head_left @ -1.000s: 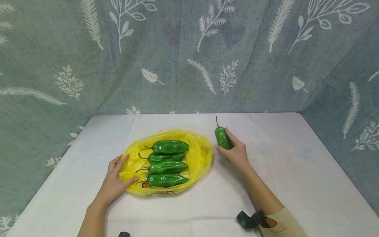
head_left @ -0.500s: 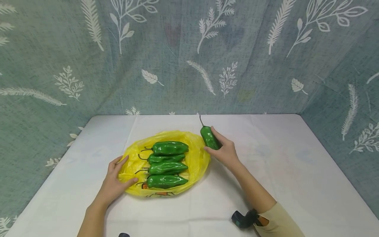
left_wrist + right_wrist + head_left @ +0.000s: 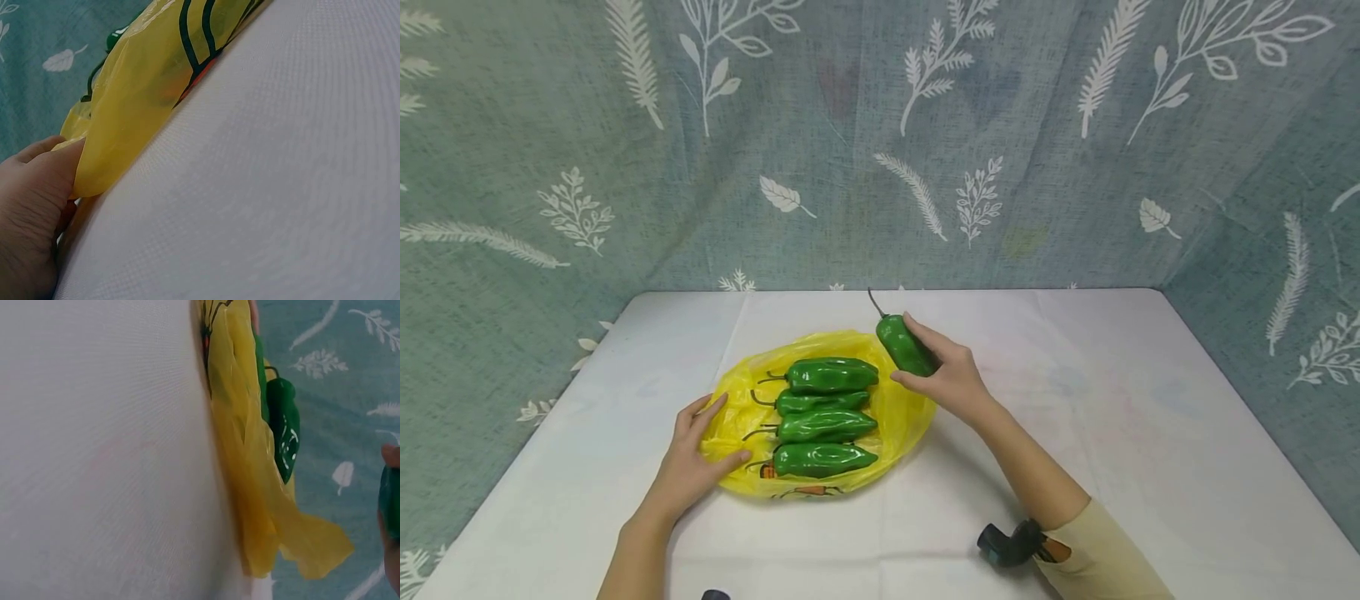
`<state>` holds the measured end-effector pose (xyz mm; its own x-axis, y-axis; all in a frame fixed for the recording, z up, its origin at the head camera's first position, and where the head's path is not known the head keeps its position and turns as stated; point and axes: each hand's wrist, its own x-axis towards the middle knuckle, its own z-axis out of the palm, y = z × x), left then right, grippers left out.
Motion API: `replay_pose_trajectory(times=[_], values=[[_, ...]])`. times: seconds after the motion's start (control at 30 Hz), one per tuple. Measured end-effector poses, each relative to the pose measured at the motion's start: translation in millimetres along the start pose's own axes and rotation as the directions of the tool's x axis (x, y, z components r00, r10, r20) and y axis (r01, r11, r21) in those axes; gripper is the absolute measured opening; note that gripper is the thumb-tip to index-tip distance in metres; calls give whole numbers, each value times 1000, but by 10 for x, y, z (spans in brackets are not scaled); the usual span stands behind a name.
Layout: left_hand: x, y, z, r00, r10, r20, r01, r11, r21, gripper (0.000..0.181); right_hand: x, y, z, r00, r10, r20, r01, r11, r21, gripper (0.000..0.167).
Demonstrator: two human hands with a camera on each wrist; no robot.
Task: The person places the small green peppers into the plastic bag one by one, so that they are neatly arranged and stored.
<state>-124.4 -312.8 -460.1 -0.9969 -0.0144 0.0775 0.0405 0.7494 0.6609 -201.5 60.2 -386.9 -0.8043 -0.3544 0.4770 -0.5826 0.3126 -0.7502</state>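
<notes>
A yellow plastic bag (image 3: 910, 408) lies open on the white table, with several green peppers (image 3: 826, 425) side by side in it, stems to the left. At its left edge my left hand (image 3: 691, 462) holds the rim; in the left wrist view the thumb (image 3: 62, 159) goes in behind the yellow film. Above the bag's far right rim, my right hand (image 3: 951, 375) grips another green pepper (image 3: 904, 343) between thumb and fingers, stem up and to the left. The right wrist view shows only a slice of that held pepper (image 3: 390, 500) at its right edge.
White cloth covers the table (image 3: 1120, 417). A grey-green curtain with white leaf prints (image 3: 850, 208) stands behind it and at both sides. A black wrist camera (image 3: 1011, 546) sits on my right forearm by the beige sleeve (image 3: 1101, 554).
My right hand has carried its pepper leftward from beside the bag to above its far right rim, and the pepper tilts more. My left hand and the bagged peppers stay put.
</notes>
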Motion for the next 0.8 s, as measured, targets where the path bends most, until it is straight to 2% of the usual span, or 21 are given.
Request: replay_pose_trajectory(times=[0.1, 0.2, 0.33, 0.63, 0.8], values=[[0, -1, -3, 1000, -9, 3, 9, 1000, 1, 94, 48, -10, 53, 991, -116, 69, 116, 993, 10, 73], [2, 6, -7, 1000, -17, 8, 17, 1000, 3, 94, 95, -23, 118, 968, -221, 121, 221, 975, 12, 70], [1, 14, -11, 1000, -18, 8, 18, 1000, 2, 94, 153, -50, 218, 934, -310, 178, 316, 949, -6, 70], [2, 7, -10, 1000, -7, 7, 7, 1000, 0, 93, 228, -84, 464, 856, -416, 306, 456, 887, -69, 67], [-3, 6, -10, 1000, -10, 10, 10, 1000, -5, 93, 231, -78, 598, 816, -418, 399, 496, 861, -113, 67]])
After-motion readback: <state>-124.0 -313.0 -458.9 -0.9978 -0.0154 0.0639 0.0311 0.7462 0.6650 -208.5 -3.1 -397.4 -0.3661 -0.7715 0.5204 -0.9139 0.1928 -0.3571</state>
